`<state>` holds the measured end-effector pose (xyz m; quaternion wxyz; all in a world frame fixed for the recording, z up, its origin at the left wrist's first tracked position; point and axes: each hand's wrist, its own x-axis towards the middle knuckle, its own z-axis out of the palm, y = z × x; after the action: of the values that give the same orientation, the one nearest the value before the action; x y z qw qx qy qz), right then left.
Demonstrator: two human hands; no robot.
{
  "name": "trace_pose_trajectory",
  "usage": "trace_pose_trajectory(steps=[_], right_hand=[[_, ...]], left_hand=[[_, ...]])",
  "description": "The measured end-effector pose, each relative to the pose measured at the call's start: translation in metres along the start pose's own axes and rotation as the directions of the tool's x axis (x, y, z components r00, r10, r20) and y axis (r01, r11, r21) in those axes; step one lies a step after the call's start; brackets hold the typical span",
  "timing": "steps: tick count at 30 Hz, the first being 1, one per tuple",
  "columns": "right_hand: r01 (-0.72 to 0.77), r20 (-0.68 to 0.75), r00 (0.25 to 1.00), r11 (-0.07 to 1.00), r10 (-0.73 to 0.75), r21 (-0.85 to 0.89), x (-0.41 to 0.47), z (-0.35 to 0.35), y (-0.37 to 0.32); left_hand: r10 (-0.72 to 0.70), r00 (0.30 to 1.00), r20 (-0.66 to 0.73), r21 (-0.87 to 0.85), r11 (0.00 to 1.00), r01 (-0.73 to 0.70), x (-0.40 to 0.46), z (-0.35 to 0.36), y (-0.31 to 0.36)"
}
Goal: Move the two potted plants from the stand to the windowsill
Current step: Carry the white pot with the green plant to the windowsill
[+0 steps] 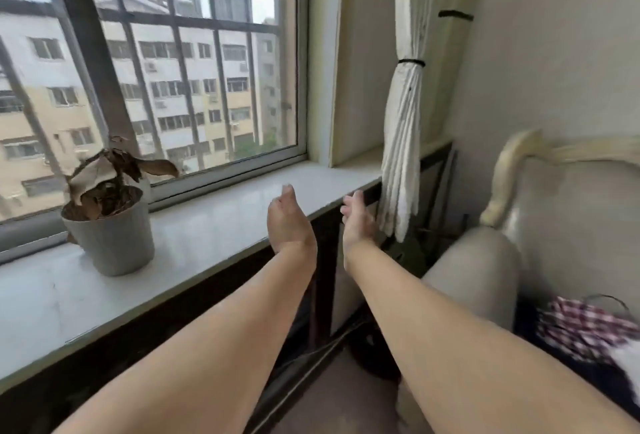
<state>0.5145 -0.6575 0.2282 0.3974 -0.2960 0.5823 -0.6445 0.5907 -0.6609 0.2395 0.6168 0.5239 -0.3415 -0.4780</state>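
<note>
A grey pot (pixel 112 236) holding a plant with dry brown leaves (pixel 110 170) stands upright on the white windowsill (pixel 207 222), at its left part. My left hand (pixel 289 222) hovers over the sill's front edge, well right of the pot, fingers loosely apart and empty. My right hand (pixel 356 222) is held just past the sill's edge, next to the hanging curtain, also empty with fingers apart. A dark green shape (pixel 414 253) shows low behind my right forearm, below the curtain; I cannot tell what it is. No stand is clearly visible.
A tied white curtain (pixel 401 156) hangs at the sill's right end. A cream armchair (pixel 540 219) stands at the right with checked cloth (pixel 585 329) on its seat. The barred window (pixel 173 70) runs behind the sill. A dark frame (pixel 325 288) runs under the sill.
</note>
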Motion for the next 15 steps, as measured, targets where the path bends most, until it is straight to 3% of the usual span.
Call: trace_pose_trajectory(steps=[3, 7, 15], right_hand=[[0.046, -0.147, 0.988, 0.999, -0.045, 0.001, 0.001, -0.091, -0.014], [0.059, -0.248, 0.966, 0.998, -0.066, -0.038, -0.008, -0.179, -0.031], [0.086, -0.562, 0.821, 0.995, -0.101, -0.054, -0.057, -0.398, -0.056]], left_hand=[[-0.030, 0.983, 0.179, 0.020, 0.999, 0.026, -0.064, 0.057, -0.013], [-0.093, 0.958, 0.272, -0.006, 0.995, 0.098, -0.131, 0.107, -0.022], [-0.205, 0.790, 0.579, 0.069, 0.977, 0.203, -0.314, 0.227, -0.068]])
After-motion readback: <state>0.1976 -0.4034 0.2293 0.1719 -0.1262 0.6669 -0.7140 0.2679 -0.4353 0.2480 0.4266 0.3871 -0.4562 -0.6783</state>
